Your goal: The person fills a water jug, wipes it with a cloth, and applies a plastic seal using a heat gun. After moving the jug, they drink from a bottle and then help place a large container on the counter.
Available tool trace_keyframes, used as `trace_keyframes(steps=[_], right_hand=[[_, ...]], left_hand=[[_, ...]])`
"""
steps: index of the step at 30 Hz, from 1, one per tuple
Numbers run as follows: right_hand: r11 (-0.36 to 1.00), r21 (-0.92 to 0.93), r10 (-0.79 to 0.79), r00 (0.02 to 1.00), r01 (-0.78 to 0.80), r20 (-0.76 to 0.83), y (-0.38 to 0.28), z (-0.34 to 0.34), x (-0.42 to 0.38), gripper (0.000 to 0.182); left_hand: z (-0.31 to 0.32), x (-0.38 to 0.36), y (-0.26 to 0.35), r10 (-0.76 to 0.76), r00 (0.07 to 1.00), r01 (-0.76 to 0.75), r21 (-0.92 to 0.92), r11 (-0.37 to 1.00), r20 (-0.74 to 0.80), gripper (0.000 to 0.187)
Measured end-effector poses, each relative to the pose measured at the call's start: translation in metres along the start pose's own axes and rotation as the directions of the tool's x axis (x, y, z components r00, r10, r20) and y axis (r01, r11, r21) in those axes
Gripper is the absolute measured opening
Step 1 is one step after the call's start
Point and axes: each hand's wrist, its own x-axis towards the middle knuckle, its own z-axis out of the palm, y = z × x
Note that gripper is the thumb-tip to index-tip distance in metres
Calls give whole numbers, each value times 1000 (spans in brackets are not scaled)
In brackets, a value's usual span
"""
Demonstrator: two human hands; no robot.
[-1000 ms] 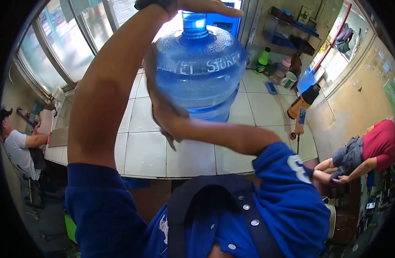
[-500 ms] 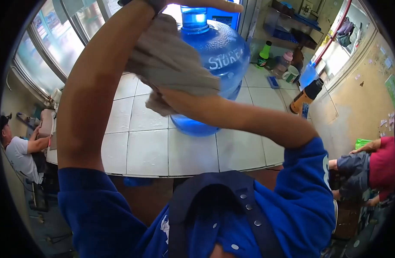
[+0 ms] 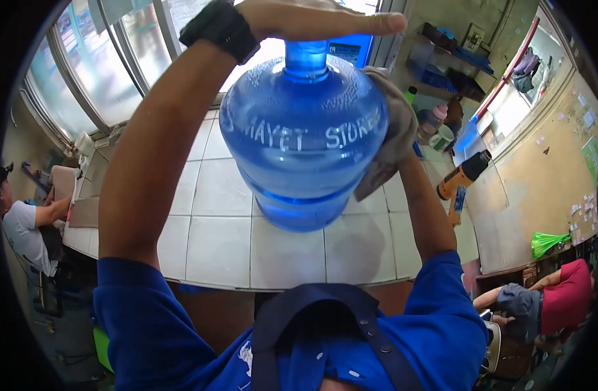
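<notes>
A large blue water jug (image 3: 305, 163) with white lettering stands upright on the white tiled counter (image 3: 286, 254). My left hand (image 3: 325, 25) lies flat over the jug's neck, one digit stretched to the right; the top edge of the view cuts off part of this hand. On the jug's right side, a grey-brown cloth (image 3: 398, 120) is pressed against the wall. My right hand (image 3: 406, 156) is closed on this cloth, with its fingers mostly hidden by the cloth and jug.
At the right of the counter stand a black-and-orange bottle (image 3: 465, 173), a white mug (image 3: 441, 138) and a pink-capped container (image 3: 432, 122). One person in white (image 3: 25, 228) sits at far left; another in red (image 3: 566, 296) is at far right. Windows line the left.
My right hand and the cloth have gone from the jug's front left to its right side. The lettering has turned leftward, showing more words. My left hand stays on top.
</notes>
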Motion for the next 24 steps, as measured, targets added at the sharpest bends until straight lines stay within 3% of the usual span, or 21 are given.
trace_keyframes(steps=[1, 3, 5, 7, 10, 14, 15, 16, 18, 20, 24], right_hand=[[997, 68, -41, 998, 37, 48, 10, -5, 20, 39], [954, 89, -301, 903, 288, 307, 0, -5, 89, 43], [945, 63, -305, 794, 321, 526, -30, -2, 123, 41], [948, 59, -299, 804, 314, 514, -7, -2, 139, 41], [955, 48, -280, 839, 292, 466, 18, -42, 138, 41], [960, 57, -274, 870, 275, 411, 54, -38, 141, 40], [961, 65, -273, 872, 270, 406, 61, -95, 105, 40], [962, 72, -271, 875, 265, 400, 56, -101, 90, 40], [963, 79, -269, 883, 259, 385, 56, -71, 92, 40], [968, 73, -250, 896, 240, 367, 38, 3, 95, 40], [985, 34, -174, 935, 172, 308, 2, 47, 32, 40]], left_hand=[[-7, 4, 1, -8, 1000, 7, 14, 1000, 8, 89], [-20, 14, 9, -16, 1000, 15, 29, 999, 15, 90], [-34, 14, 23, -105, 973, 75, 147, 986, 206, 94], [-32, 10, 24, -157, 943, 98, 208, 973, 293, 96], [-26, 6, 13, -126, 989, 87, 388, 918, 77, 99], [-29, 8, 11, -163, 982, 123, 336, 934, 92, 111], [-27, 7, 10, -177, 981, 139, 339, 930, 82, 111], [-25, 6, 9, -160, 985, 134, 325, 936, 57, 111], [-24, 6, 8, -118, 993, 111, 299, 948, 7, 110], [-26, 7, 6, -137, 990, 128, 269, 955, 17, 109], [-22, 10, 9, -153, 986, 138, 196, 971, 63, 106]])
